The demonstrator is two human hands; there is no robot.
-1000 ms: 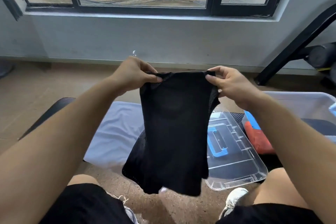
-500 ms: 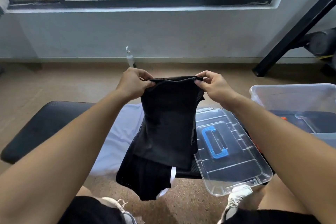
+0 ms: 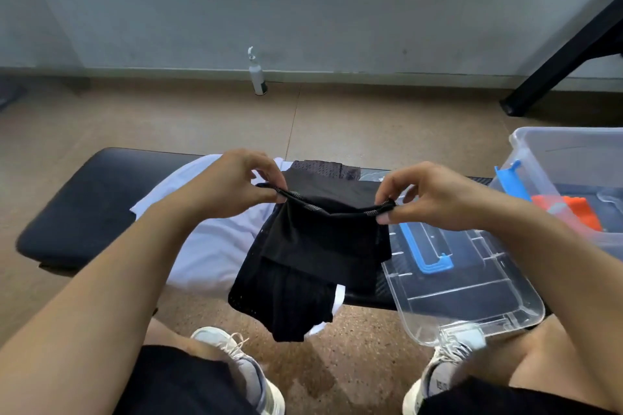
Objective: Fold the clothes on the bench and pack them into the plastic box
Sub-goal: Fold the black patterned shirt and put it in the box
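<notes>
A black mesh garment [image 3: 313, 253] is stretched between my hands just above the black bench [image 3: 81, 209]. My left hand [image 3: 232, 182] pinches its top edge at the left corner, and my right hand [image 3: 428, 195] pinches the right corner. The lower part of the garment lies doubled on the bench and hangs over the near edge. A white garment [image 3: 202, 246] lies spread on the bench under and to the left of it. The clear plastic box [image 3: 553, 158] stands at the right with orange clothing [image 3: 573, 212] inside.
The box's clear lid [image 3: 472, 296] with a blue handle lies on the bench, overhanging the near edge by my right knee. A white bottle [image 3: 258, 77] stands on the floor by the wall. A black slanted frame leg [image 3: 556, 67] is at far right.
My hands have come down from chest height to just above the bench, and the black garment now rests folded on the seat. My view has tilted downward.
</notes>
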